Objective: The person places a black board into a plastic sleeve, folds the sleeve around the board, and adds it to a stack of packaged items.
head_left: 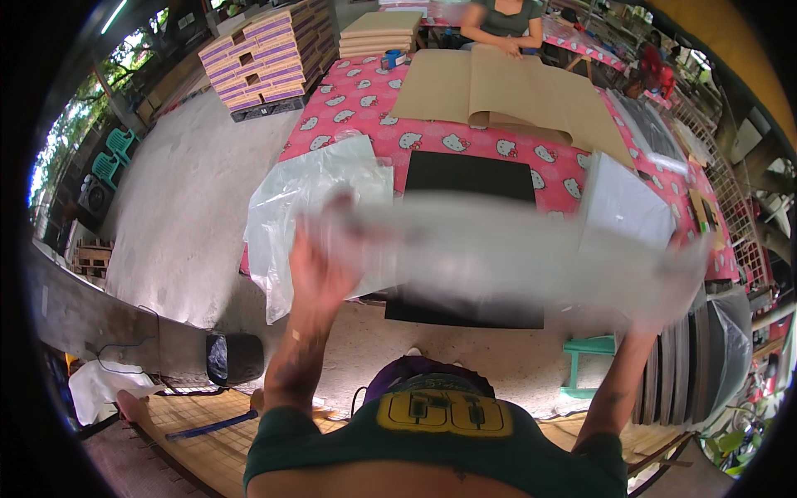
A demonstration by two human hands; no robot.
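Observation:
A translucent whitish plastic sheet [498,249], smeared by motion, stretches between my two hands above the table's near edge. My left hand [325,261] is closed on its left end, the fingers blurred. At its right end my right hand [660,295] grips the plastic, and part of that hand is hidden behind it. Beneath the sheet lies a flat black panel [469,173]; its near part sticks out past the table edge. Clear plastic bags [278,195] lie beside my left hand and hang over the edge. White sheets [628,203] rest close to my right hand.
Brown paper sheets [432,87] cover the far part of the pink patterned table [357,95]. A person [506,25] is at the far side. Stacked cartons [266,62] stand at the back left. A green stool [581,365] and curved dark panels [677,365] are at the near right.

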